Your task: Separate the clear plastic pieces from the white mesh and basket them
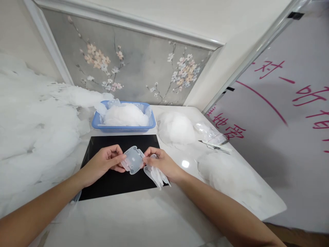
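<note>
Between my two hands is a translucent plastic piece (133, 160), roughly square with rounded notched edges and small round marks near its corners. My left hand (112, 158) pinches its left edge between thumb and fingers. With thumb and index finger, my right hand (159, 161) grips the right edge. Several similar translucent pieces (157, 175) are bunched under the palm of that same hand, fanned downward. Both hands are above a black mat (108, 181) on the white table.
A blue basket (123, 129) heaped with white translucent pieces stands behind the mat. A large white pile (33, 137) rises at left. More heaps (176, 128) and a clear plastic bag (209, 132) lie at right, beside a whiteboard (282, 164) with red writing.
</note>
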`<state>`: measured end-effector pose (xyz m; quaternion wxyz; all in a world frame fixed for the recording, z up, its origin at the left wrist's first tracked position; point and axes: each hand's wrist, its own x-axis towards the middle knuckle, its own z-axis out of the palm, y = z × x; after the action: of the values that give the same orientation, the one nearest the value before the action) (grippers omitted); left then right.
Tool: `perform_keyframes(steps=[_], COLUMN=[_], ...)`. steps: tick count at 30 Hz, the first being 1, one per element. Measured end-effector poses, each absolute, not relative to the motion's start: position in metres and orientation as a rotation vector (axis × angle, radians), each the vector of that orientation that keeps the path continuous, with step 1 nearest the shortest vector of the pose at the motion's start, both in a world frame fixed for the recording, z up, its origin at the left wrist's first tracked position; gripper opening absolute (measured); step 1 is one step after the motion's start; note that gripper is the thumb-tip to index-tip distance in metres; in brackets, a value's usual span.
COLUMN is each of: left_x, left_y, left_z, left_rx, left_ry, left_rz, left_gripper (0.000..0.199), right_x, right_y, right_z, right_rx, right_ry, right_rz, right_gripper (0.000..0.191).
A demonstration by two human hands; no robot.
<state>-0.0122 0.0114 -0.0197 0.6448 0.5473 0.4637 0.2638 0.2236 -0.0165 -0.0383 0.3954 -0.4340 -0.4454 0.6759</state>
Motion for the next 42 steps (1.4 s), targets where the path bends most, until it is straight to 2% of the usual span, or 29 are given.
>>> perform_keyframes(steps=[8,13,17,27,42], left_x=[-0.012,-0.006,-0.001,-0.001,-0.005], left_y=[0.012,0.009,0.005,0.001,0.005], left_z=[-0.019,-0.017,-0.016,-0.018,-0.014], left_rx=[1.235,1.31,1.419,1.302,1.406], left_ry=[1.027,0.97,0.972,1.135,1.095], left_rz=[0.591,0.513,0.466,0.597,0.585], left_gripper=[0.038,0.028,0.027,0.029,0.033], right_x=[0.224,0.221,0.218,0.215,0.222], right_y=[-0.016,-0.019,-0.022,-0.024,-0.018], right_z=[-0.039,-0.037,-0.038,-0.036,-0.037], right_rx=[-1.088,-1.075,-1.083,-1.133,-1.054], right_ry=[-1.135,-1.172,-1.281,-1.336,-1.078], right_rz=[1.723,1.762,1.735,1.709,1.848], right_gripper=[0.031,0.031,0.026,0.02,0.041])
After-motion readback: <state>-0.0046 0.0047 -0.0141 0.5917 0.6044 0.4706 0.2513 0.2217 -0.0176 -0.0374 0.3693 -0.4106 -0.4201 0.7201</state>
